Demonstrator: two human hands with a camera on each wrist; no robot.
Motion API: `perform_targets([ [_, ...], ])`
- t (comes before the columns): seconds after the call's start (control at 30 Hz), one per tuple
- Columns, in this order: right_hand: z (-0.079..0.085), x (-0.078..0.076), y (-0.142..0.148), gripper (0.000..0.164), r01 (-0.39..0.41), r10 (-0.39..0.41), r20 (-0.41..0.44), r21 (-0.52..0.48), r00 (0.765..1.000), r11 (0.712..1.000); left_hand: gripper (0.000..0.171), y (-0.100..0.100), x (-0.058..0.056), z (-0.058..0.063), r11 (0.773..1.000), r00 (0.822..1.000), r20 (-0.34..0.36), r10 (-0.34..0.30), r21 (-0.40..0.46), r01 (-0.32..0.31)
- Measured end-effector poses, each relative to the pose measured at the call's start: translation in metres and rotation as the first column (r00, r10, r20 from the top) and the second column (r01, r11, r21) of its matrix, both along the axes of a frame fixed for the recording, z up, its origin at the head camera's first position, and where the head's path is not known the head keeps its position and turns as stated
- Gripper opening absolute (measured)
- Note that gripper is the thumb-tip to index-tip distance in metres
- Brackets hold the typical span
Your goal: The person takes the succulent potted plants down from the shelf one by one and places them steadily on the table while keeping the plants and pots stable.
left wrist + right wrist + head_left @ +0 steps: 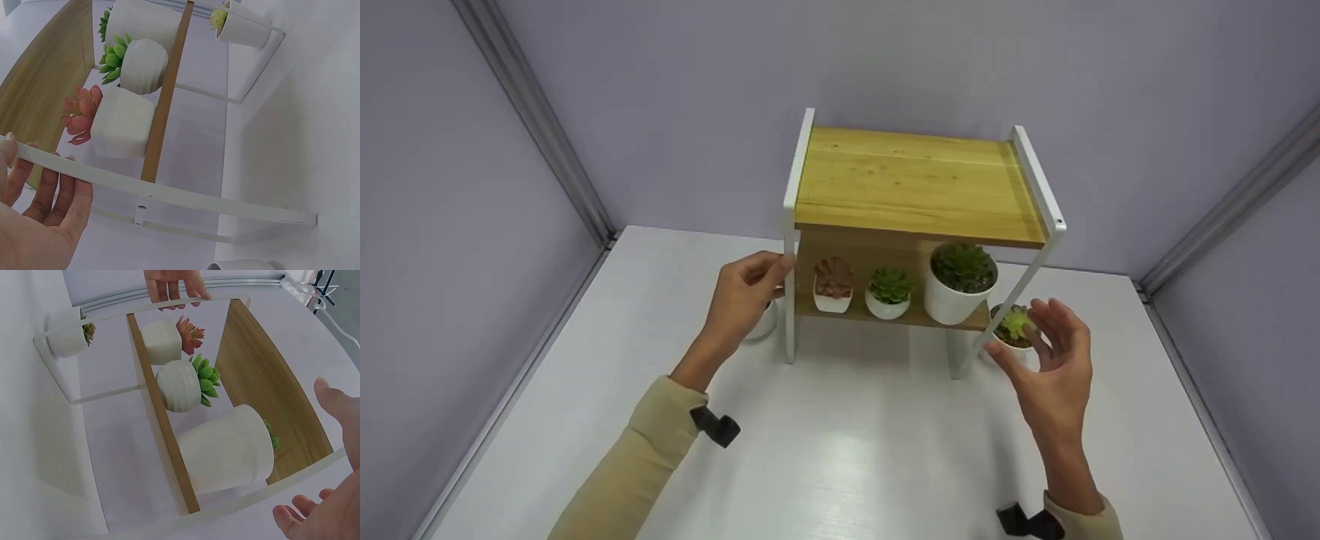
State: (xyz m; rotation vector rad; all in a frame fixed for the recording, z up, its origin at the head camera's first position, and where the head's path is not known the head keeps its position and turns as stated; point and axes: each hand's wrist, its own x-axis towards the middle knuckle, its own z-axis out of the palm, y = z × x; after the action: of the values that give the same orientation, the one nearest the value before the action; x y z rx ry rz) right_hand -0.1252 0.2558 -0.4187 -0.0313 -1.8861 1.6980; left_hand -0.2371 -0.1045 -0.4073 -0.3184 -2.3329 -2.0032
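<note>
A small plant shelf (919, 180) has wooden boards and white frame sides. My left hand (740, 300) grips its left front upright (112, 175) between thumb and fingers. At the right side, my right hand (1056, 375) is held with thumb and fingers spread around the right front upright (1020, 285), seemingly apart from it. The lower board (166, 101) bears three white pots: a reddish succulent (833, 285), a small green succulent (889, 291) and a larger pot (225, 450) with a dark green plant.
A white pot with a yellow-green succulent (1014, 326) stands on the white tabletop (840, 450) beside the shelf's right side. Another white pot (763, 322) is partly hidden behind my left hand. Pale wall panels (915, 67) enclose the back and sides.
</note>
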Motion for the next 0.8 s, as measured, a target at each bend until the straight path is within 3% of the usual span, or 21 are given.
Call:
perform_targets([
  [0.8,-0.014,-0.003,-0.043,0.09,0.046,-0.051,0.034,0.149,0.998,0.988,0.041,0.0,-0.001,0.0,1.0,1.0,0.019,0.011,-0.009,-0.011],
])
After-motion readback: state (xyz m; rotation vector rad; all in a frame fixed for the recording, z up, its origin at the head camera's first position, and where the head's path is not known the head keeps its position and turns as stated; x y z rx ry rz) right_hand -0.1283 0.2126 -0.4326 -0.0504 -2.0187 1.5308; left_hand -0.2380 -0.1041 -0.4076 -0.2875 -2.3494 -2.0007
